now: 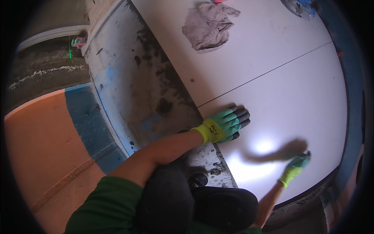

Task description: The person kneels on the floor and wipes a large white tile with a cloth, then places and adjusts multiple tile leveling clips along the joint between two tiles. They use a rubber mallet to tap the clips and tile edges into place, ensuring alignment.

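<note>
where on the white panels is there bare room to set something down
Upper panel: right of the cloth, down to the seam. Lower panel: between the seam, left hand and right hand. More crowded: the top of the view, with the cloth and, at right, a blue object.

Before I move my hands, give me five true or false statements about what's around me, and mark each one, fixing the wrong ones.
1. The left hand is laid on the nearer white panel. True.
2. The right hand is bare. False: it is gloved in green with a yellow cuff.
3. A crumpled cloth lies on the farther white panel. True.
4. The two hands are on opposite sides of the seam between the panels. False: both are on the nearer side of that seam.
5. A green light line shows beside a small device at the upper left. True.
</note>
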Demonstrator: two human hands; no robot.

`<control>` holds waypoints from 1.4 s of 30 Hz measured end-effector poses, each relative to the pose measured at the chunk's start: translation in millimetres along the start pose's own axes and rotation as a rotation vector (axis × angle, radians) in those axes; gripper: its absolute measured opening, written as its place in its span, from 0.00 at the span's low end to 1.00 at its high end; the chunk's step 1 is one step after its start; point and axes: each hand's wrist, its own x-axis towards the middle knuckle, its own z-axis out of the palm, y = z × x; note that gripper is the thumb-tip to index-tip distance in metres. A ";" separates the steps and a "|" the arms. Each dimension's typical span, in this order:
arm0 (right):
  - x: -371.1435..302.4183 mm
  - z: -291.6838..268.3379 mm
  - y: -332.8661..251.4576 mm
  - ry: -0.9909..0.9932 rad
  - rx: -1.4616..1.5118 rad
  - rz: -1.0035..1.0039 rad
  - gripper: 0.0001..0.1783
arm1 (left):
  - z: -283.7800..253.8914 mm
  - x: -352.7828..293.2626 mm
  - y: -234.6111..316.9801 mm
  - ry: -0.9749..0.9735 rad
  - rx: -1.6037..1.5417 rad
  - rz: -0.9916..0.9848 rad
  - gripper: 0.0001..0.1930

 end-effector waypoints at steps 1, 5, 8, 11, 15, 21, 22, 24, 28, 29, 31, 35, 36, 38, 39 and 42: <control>23.1 -32.6 14.1 0.084 0.058 0.074 0.26 | -2.3 -0.3 -1.0 0.038 -0.029 0.001 0.28; 71.4 -43.5 29.4 0.493 -0.408 0.004 0.21 | -6.4 4.0 -2.0 0.065 0.003 -0.024 0.29; 43.1 65.4 -16.4 0.436 -0.557 -0.145 0.22 | -7.2 5.8 0.7 -0.041 -0.021 -0.031 0.29; 16.5 109.2 -46.4 0.253 -0.114 -0.023 0.30 | -6.7 4.0 3.7 0.052 -0.028 -0.036 0.28; 31.7 78.2 -73.5 0.086 -0.217 -0.010 0.36 | -2.6 -1.2 -0.2 0.127 -0.063 -0.046 0.28; 67.5 35.8 -121.7 -0.090 -0.127 -0.094 0.43 | 7.0 -9.6 1.0 0.180 -0.069 -0.037 0.30; 75.0 32.9 -132.0 -0.088 -0.111 -0.155 0.43 | 7.4 -9.3 0.8 0.154 -0.056 -0.045 0.30; 89.1 26.7 -151.8 -0.137 -0.109 -0.257 0.45 | 6.7 -6.8 1.2 0.152 -0.035 -0.036 0.30; 101.6 18.1 -186.8 -0.273 -0.138 -0.252 0.53 | -4.0 -0.3 0.8 0.046 -0.070 -0.042 0.28; 99.8 17.0 -193.7 -0.290 -0.127 -0.198 0.55 | -7.8 3.7 0.4 0.000 -0.088 -0.046 0.28; 96.4 13.3 -203.0 -0.331 -0.079 -0.133 0.55 | -17.2 7.5 -0.1 -0.037 -0.117 -0.029 0.28; 96.2 4.4 -219.0 -0.429 -0.047 -0.037 0.57 | -11.3 73.5 -30.8 0.188 0.080 0.028 0.29; 97.1 0.9 -222.6 -0.471 -0.063 -0.008 0.57 | -4.5 105.3 -45.2 0.118 0.023 0.015 0.30; 99.3 -5.0 -229.6 -0.490 -0.019 -0.008 0.57 | 8.3 171.0 -72.4 0.172 0.055 0.040 0.32; 99.6 -7.0 -232.4 -0.503 -0.029 0.007 0.57 | 14.8 203.4 -80.6 0.222 0.044 0.037 0.32; 100.0 -6.4 -237.4 -0.535 -0.076 -0.014 0.56 | 26.4 288.3 -93.7 0.270 0.046 0.051 0.35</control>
